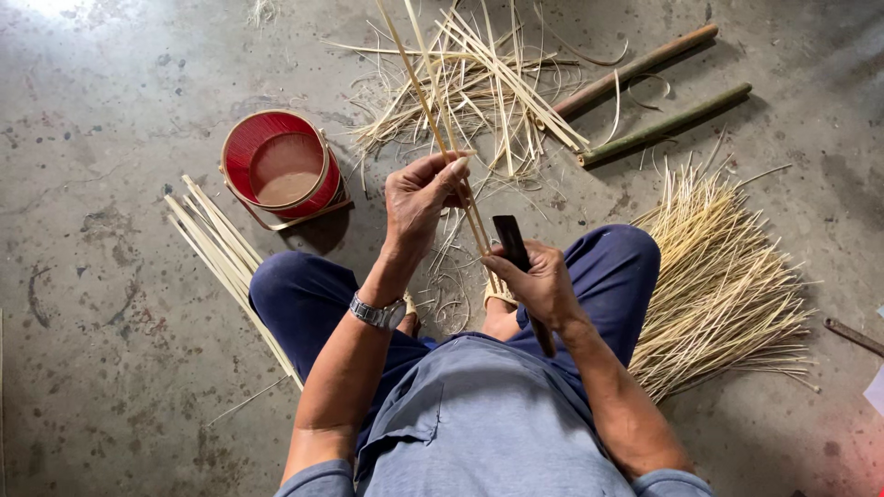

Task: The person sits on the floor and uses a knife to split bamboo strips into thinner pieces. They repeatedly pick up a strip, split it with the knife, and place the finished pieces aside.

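Thin bamboo strips (442, 138) were pinched by the left hand (419, 198); a dark blade (512, 243) was gripped by the right hand (539, 281), its handle mostly hidden.

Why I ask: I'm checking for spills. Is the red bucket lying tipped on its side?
No, the red bucket stands upright on the concrete floor, its open mouth facing up toward the camera.

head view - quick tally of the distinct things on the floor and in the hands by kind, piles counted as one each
Bamboo poles: 2
Red bucket: 1
Piles or bundles of bamboo strips: 3
Strips held in the left hand, too overlapped to number: 1 bunch
Dark blade in the right hand: 1
Wristwatch: 1
Total: 9
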